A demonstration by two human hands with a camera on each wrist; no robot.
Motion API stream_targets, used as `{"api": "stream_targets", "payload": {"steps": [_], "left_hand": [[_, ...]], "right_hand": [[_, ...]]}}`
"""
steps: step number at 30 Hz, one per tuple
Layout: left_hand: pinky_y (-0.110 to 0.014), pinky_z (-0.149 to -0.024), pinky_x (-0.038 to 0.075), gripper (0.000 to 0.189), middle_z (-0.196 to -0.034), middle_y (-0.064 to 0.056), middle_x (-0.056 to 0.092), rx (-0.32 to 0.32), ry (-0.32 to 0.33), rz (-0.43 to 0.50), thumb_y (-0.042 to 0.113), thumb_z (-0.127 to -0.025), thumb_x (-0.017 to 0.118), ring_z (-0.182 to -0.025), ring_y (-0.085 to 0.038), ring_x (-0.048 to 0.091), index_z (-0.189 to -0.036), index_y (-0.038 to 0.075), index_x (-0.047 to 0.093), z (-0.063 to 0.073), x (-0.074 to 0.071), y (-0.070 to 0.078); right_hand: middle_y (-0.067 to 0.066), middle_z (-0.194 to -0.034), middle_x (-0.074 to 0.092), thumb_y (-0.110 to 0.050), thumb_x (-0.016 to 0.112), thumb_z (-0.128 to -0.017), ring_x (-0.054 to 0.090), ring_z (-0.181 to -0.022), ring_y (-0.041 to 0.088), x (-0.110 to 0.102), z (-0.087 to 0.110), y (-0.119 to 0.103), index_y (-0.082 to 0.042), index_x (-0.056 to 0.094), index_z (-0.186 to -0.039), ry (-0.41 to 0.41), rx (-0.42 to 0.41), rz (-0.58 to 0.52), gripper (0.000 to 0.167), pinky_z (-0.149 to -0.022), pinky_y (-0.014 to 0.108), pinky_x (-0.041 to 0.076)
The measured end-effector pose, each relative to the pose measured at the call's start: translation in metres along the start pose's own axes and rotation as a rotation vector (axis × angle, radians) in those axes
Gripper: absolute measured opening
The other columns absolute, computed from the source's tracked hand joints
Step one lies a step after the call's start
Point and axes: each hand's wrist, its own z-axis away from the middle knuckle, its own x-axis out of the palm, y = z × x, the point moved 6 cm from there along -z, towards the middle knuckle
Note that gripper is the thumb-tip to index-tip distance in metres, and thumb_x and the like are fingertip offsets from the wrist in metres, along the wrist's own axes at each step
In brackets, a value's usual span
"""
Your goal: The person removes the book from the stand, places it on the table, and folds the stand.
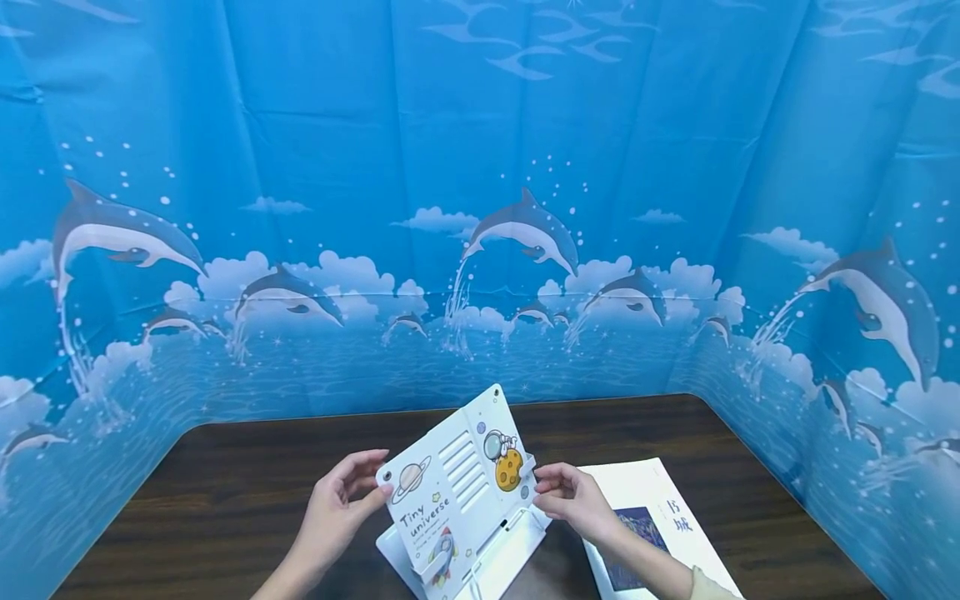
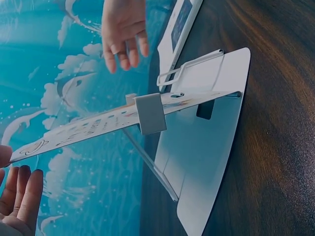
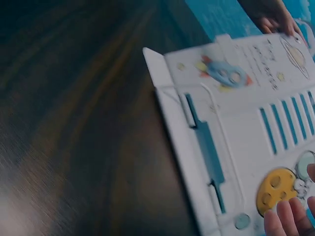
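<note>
A white book stand (image 1: 465, 500) printed with planets, a rocket and "Tiny universe" stands tilted up on its base plate (image 2: 206, 147). Its upper left corner is pinched by my left hand (image 1: 337, 504), thumb on the printed face and fingers behind. A metal prop (image 2: 152, 169) runs from the panel's back to the base. By the panel's right edge, near the clip there, is my right hand (image 1: 581, 500), fingers loosely bent. In the left wrist view that right hand (image 2: 125, 34) hangs apart from the panel and holds nothing. Another clip (image 2: 150, 113) sticks out on the left edge.
A white book (image 1: 675, 517) with a dark picture on its cover lies right of the stand, partly under my right forearm. Dark wood table (image 1: 247, 492) surrounds them. A blue dolphin-printed curtain (image 1: 480, 208) stands behind the table and along its sides.
</note>
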Motion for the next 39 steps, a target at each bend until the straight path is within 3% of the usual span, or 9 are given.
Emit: {"api": "stream_targets", "payload": {"steps": [11,29,39], "left_hand": [[-0.027,-0.063,0.054,0.027,-0.092,-0.01,0.063,-0.014,-0.045,0.039,-0.001,-0.077,0.066,-0.075,-0.012,0.06,-0.104,-0.002,0.06,0.001,-0.002,-0.001],[-0.027,-0.062,0.054,0.027,-0.092,-0.01,0.062,-0.028,-0.047,0.069,-0.003,-0.077,0.066,-0.074,-0.012,0.06,-0.104,-0.004,0.06,0.001,-0.002,-0.003],[-0.029,-0.063,0.054,0.028,-0.093,-0.01,0.062,-0.014,-0.037,0.073,-0.001,-0.078,0.066,-0.074,-0.012,0.06,-0.104,-0.004,0.06,0.001,-0.001,-0.004]], "right_hand": [[0.007,-0.084,0.059,-0.001,0.065,-0.074,0.056,-0.07,0.009,0.034,0.016,0.021,0.016,0.051,-0.104,0.006,0.009,-0.062,0.037,-0.059,0.027,0.052],[0.006,-0.083,0.062,0.001,0.062,-0.073,0.06,-0.07,0.01,0.059,0.021,0.04,0.018,0.048,-0.105,0.132,0.116,-0.134,0.039,-0.063,0.029,0.054],[0.007,-0.077,0.061,0.005,0.063,-0.069,0.059,-0.067,0.012,0.079,0.02,0.041,0.016,0.033,-0.109,0.21,0.106,-0.191,0.051,-0.06,0.028,0.051]]}}
